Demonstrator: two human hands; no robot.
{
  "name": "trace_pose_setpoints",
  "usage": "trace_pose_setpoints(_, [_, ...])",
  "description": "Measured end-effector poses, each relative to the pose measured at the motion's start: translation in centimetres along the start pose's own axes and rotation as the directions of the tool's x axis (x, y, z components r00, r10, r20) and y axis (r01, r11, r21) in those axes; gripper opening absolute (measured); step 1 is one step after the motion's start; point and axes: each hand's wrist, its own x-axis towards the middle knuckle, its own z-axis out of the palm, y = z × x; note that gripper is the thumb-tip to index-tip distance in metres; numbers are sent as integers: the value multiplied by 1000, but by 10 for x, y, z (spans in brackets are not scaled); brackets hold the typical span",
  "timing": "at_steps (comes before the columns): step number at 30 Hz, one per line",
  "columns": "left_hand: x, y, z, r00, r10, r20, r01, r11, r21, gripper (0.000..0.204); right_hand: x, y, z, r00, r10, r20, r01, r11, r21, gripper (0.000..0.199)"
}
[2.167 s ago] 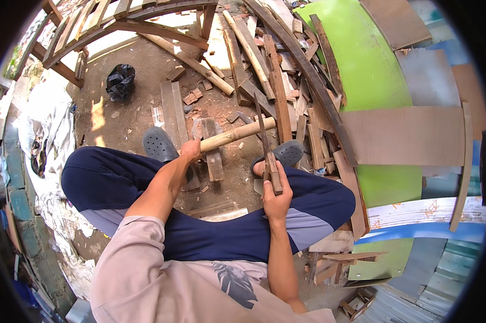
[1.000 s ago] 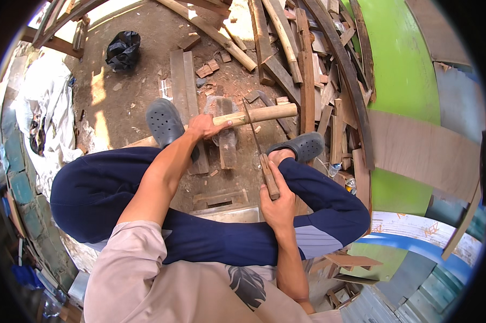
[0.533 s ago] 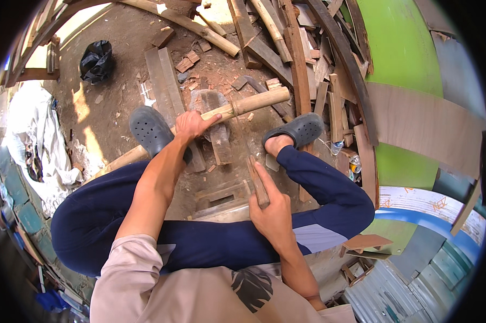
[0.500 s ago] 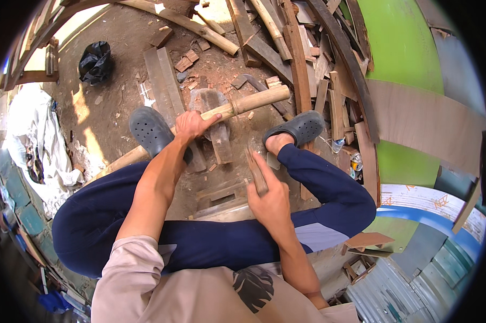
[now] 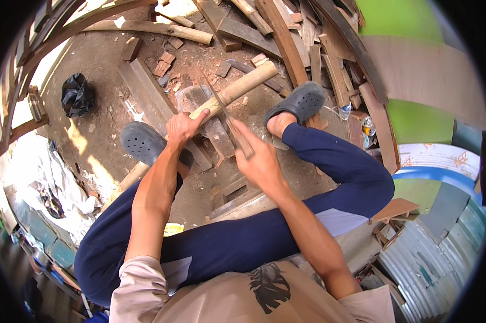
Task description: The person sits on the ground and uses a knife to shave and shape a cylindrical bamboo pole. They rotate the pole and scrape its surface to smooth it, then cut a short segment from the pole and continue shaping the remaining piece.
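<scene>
A pale bamboo pole (image 5: 247,85) slants up to the right across a wooden block (image 5: 217,134) on the ground. My left hand (image 5: 182,128) is wrapped round the pole, its thumb lying along the top. In my right hand (image 5: 259,164) is a long-bladed knife (image 5: 237,135), gripped by its brownish handle. Its thin blade, seen nearly edge-on and slightly blurred, crosses the pole just right of my left hand. Whether the edge has cut into the bamboo I cannot tell. The pole's lower end passes behind my left leg.
My feet, in grey clogs (image 5: 302,101), stand either side of the block. Long planks (image 5: 154,94) lie beyond the left hand. Scrap wood (image 5: 329,70) is heaped at upper right. A black plastic bag (image 5: 77,96) and white cloth (image 5: 46,183) lie at left.
My right hand has moved up and forward, bringing the knife's blade onto the bamboo pole. The left hand keeps its grip on the pole. The whole view has shifted a little.
</scene>
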Motion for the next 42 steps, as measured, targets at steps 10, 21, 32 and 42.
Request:
trace_pose_setpoints(10, [7,2,-11,994,-38,103,34,998,46,99,-41,-19,-19,1000,19,16,-19,1000,9,71])
trace_pose_setpoints(21, [14,-3,-13,995,-28,95,31,999,-29,101,-8,-24,-9,987,123,101,-117,991,-65,71])
trace_pose_setpoints(32, [29,-19,-8,982,-18,187,25,999,-32,109,31,-29,-2,948,263,179,-255,965,-67,68])
trace_pose_setpoints(42, [36,-13,-13,964,-5,265,28,996,-85,111,54,-15,15,962,251,112,-254,967,9,67])
